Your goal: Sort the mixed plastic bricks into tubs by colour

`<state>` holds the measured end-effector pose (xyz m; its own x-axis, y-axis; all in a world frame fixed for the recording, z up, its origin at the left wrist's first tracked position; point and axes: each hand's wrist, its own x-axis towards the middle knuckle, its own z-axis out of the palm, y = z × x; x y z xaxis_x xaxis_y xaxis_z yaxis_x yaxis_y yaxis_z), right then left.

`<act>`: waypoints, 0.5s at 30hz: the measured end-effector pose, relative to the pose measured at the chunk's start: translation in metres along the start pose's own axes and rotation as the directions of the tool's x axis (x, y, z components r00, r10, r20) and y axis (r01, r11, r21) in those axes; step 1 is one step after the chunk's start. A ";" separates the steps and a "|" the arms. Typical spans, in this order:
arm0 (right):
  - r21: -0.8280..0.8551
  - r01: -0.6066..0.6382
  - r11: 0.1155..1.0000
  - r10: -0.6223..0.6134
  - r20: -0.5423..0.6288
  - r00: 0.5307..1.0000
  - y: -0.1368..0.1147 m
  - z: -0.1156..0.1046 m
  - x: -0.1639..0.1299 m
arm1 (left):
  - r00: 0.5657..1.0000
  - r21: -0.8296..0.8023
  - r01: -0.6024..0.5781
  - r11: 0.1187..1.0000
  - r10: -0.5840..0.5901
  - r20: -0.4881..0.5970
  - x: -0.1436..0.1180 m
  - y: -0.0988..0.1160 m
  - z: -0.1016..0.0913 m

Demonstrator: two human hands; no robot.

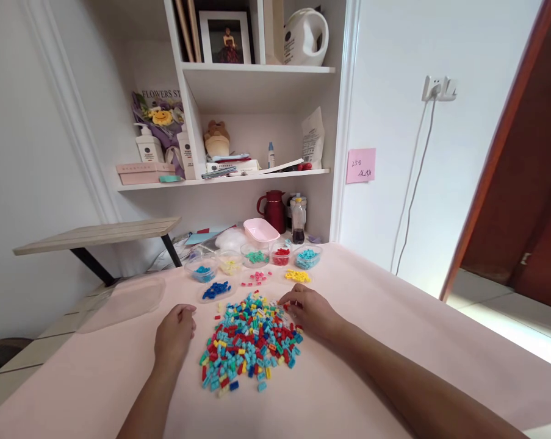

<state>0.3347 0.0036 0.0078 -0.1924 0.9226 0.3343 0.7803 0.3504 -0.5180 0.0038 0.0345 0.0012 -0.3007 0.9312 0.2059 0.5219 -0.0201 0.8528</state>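
"Bricks of multicoloured plastic (252,344) heaped just below the frame's centre, and your bare right hand (309,312) is at their upper right edge!"

"Fingers bent downward there; whether they pinch a piece, I can't tell. Your left?"

"Your bare left hand (173,332) is loosely curled, left of the heap and apart from it, its grip hidden, over the pale pink tablecloth (348,396). Dark-blue plastic bricks (216,290) lie beyond, upper left of your heap!"

Soft light came from the right, glaring white on the floor tiles (515,317), while the door (504,158) lay dim and wide-angle distortion stretched the edges.
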 end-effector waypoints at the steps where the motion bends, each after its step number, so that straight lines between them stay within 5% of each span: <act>1: -0.013 -0.010 1.000 0.010 -0.009 1.000 0.000 -0.002 0.000 | 1.000 -0.001 -0.001 1.000 0.001 0.001 0.000 0.000 0.000; 8: -0.167 -0.157 0.973 0.159 -0.003 0.987 0.005 -0.022 -0.003 | 1.000 -0.003 0.004 1.000 -0.004 0.002 -0.001 0.003 -0.001; 15: -0.077 -0.068 0.995 0.073 0.061 0.995 -0.002 -0.013 -0.004 | 1.000 0.001 -0.004 1.000 0.004 0.004 -0.001 0.003 0.000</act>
<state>0.3415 -0.0032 0.0172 -0.1708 0.9539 0.2470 0.8350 0.2731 -0.4776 0.0056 0.0330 0.0041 -0.2950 0.9327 0.2076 0.5238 -0.0238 0.8515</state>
